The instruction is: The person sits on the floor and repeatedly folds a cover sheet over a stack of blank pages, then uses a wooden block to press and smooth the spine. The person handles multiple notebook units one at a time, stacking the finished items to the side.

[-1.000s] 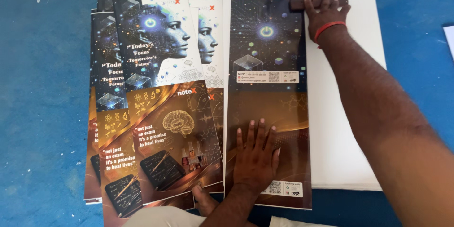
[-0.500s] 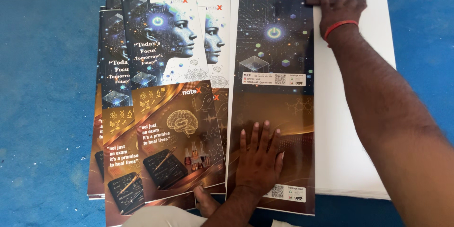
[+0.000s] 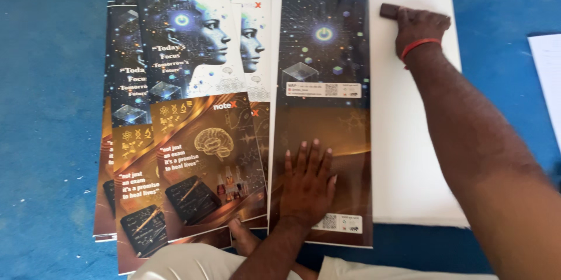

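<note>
Pressing flat with fingers spread, the left hand (image 3: pixel 307 183) lies palm-down on the lower, brown part of a long printed cover sheet (image 3: pixel 324 110) in the lower middle of the frame; it grips nothing, and its weight seems meant to pin the sheet so that it cannot slide or curl. Just below it, at the bottom edge, a bare toe (image 3: pixel 242 236) and pale trousers (image 3: pixel 187 262) show that the person sits on the blue floor (image 3: pixel 47 140) close over the work.

The cover sheet lies lengthwise up the middle of the frame, its left edge set roughly along the left edge of a white board (image 3: pixel 409 140) beneath it, which reaches on to the right of centre. That lining-up looks deliberate, as for a spine.

To the left, a fanned stack of printed covers (image 3: pixel 181 140) overlaps from lower left to upper left, each shifted a little, probably so that one can be lifted off at a time.

Farthest, in the upper right, the right hand (image 3: pixel 421 26), with a red band (image 3: pixel 419 43) at the wrist, is closed round a small dark block (image 3: pixel 390 10) held down on the white board just beside the sheet's top right edge, likely for rubbing or smoothing.
</note>
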